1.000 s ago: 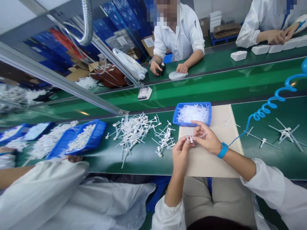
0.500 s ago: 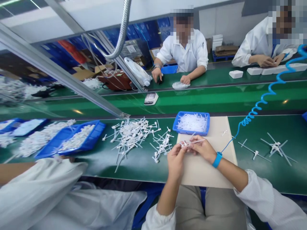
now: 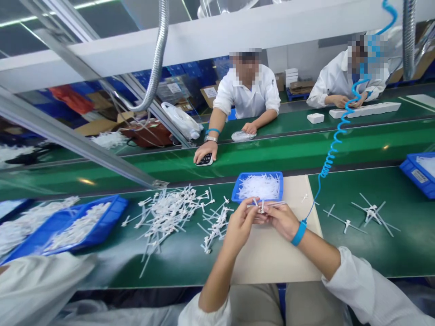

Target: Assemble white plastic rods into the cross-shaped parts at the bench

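- Along the near edge of the green belt table (image 3: 374,258), over a beige card sheet (image 3: 272,262), the two hands work close together: left hand (image 3: 239,222) and right hand (image 3: 282,222), both in a narrow pinch, the fingertips holding one small white plastic piece (image 3: 261,207) between them.
- Piece sits just in front of the tray's near rim, above the card's far part; its exact shape is hidden by the fingers.
- Right wrist carries a blue wrist strap (image 3: 299,233); a coiled blue cord (image 3: 331,154) runs from it up toward the far right.
- Done so far, as it lies: blue tray (image 3: 257,173) at the card's far edge holds a dense white mass of thin plastic parts — count cannot be told.
- Left so far, as it lies: a large loose heap of white cross-shaped plastic parts (image 3: 166,217) on the belt left of the card, a smaller heap (image 3: 215,226) beside it, nearer the left hand.
- Right of the card, a few more parts (image 3: 372,215) lie apart on the belt.
- Far left: a larger blue tray (image 3: 115,203) of white parts, beside a co-worker's white sleeve (image 3: 34,290).
- Across the far belt, a co-worker's hand (image 3: 205,151) rests on a small keypad device (image 3: 205,159) — not connected with the near hands.
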